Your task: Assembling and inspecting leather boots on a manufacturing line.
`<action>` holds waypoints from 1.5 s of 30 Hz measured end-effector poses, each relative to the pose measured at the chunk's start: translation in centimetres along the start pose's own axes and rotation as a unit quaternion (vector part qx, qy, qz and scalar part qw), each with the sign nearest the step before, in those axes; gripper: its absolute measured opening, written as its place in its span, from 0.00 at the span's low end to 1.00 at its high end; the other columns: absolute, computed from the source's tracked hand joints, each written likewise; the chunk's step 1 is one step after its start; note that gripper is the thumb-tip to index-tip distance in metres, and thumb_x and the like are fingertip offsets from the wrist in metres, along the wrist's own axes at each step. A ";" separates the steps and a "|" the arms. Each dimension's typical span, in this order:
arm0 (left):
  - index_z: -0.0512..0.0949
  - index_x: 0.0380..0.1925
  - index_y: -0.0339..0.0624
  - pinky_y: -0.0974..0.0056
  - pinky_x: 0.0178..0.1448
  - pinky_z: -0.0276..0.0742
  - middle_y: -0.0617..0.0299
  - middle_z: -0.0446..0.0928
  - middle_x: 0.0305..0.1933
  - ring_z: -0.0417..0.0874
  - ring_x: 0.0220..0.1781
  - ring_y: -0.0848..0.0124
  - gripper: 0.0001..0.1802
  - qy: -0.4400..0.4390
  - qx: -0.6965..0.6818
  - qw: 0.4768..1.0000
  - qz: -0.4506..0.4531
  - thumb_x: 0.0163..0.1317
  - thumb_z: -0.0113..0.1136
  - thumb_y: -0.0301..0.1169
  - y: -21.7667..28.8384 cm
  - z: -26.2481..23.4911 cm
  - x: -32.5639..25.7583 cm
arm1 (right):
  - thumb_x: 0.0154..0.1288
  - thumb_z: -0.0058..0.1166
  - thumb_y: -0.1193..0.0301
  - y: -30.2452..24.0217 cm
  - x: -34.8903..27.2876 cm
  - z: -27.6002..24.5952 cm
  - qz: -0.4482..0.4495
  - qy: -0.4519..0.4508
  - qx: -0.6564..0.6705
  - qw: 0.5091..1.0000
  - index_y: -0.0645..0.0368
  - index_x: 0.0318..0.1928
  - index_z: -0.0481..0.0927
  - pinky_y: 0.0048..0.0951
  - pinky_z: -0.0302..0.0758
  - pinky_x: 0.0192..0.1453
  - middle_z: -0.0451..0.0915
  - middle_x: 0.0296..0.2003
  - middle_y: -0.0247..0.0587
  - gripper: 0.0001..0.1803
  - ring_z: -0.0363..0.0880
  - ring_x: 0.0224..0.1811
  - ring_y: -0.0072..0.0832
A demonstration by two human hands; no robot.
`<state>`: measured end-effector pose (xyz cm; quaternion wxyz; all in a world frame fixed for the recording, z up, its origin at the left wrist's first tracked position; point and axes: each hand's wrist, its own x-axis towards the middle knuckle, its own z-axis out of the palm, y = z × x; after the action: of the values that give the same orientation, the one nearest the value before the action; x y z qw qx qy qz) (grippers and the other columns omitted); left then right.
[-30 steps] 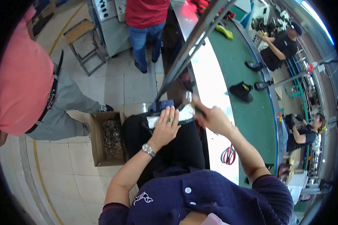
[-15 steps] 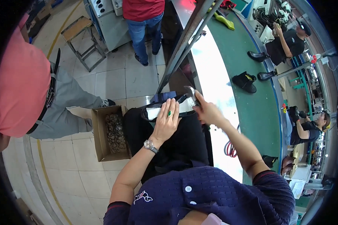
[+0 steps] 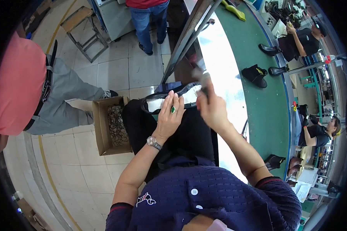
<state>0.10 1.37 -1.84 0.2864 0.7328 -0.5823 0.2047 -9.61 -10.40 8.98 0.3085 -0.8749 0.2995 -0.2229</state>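
Note:
A black shoe (image 3: 191,96) with a white underside lies sole-up across my lap. My left hand (image 3: 169,118) holds it near the middle, fingers stretched together over the white underside; a green-stoned ring and a wristwatch are on this hand and wrist. Closed around the handle of a hammer (image 3: 200,74), my right hand (image 3: 214,109) is above the shoe's right end. Motion blurs the hammer's head, and the fingers cover most of its handle. Whether the hammer touches the shoe, I cannot tell.
An open cardboard box (image 3: 100,129) of tangled dark loops stands left of my knees. A person (image 3: 61,92) stands beyond it. To my right run a shiny metal ledge (image 3: 229,77) and a green conveyor belt (image 3: 235,50) carrying several dark boots (image 3: 255,76). A metal post (image 3: 181,46) rises ahead.
My right hand and the hammer have swung upward, the hammer now blurred. My left hand stays on the shoe. The whole view has shifted slightly.

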 end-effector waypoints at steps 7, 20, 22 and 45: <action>0.75 0.50 0.29 0.56 0.70 0.68 0.43 0.76 0.55 0.73 0.66 0.50 0.20 0.015 0.020 1.000 -0.008 0.61 0.61 0.30 0.2 -0.2 -0.6 | 0.65 0.52 0.68 -2.5 0.3 -0.9 -0.090 -0.124 -0.176 0.972 0.50 0.75 0.48 0.49 0.75 0.27 0.79 0.18 0.53 0.41 0.81 0.21 0.50; 0.69 0.62 0.32 0.49 0.76 0.53 0.46 0.70 0.64 0.67 0.67 0.51 0.34 -0.148 0.088 0.984 -0.050 0.55 0.64 0.32 -1.1 -3.8 0.1 | 0.65 0.53 0.70 -3.5 -0.2 0.2 -0.089 0.019 -0.081 0.993 0.49 0.75 0.48 0.47 0.75 0.26 0.79 0.20 0.53 0.41 0.81 0.21 0.48; 0.69 0.62 0.32 0.49 0.77 0.53 0.46 0.70 0.65 0.67 0.68 0.51 0.32 -0.137 0.083 0.986 -0.036 0.57 0.62 0.33 -1.5 -3.2 -0.5 | 0.63 0.55 0.70 -1.7 -1.8 2.2 -0.028 -0.207 -0.283 0.936 0.49 0.75 0.47 0.47 0.75 0.26 0.79 0.19 0.53 0.44 0.81 0.21 0.48; 0.62 0.66 0.32 0.53 0.69 0.63 0.51 0.72 0.58 0.70 0.62 0.55 0.53 -0.173 0.032 0.980 -0.091 0.35 0.78 0.26 -0.4 -0.9 2.1 | 0.66 0.54 0.65 2.0 3.1 -4.9 0.103 -0.262 -0.144 0.949 0.45 0.71 0.60 0.52 0.76 0.42 0.83 0.32 0.57 0.33 0.81 0.36 0.57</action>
<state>1.01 0.45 0.08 0.1750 0.8161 -0.5468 0.0663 -10.96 -15.73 11.76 0.2683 -0.9020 0.3255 0.0921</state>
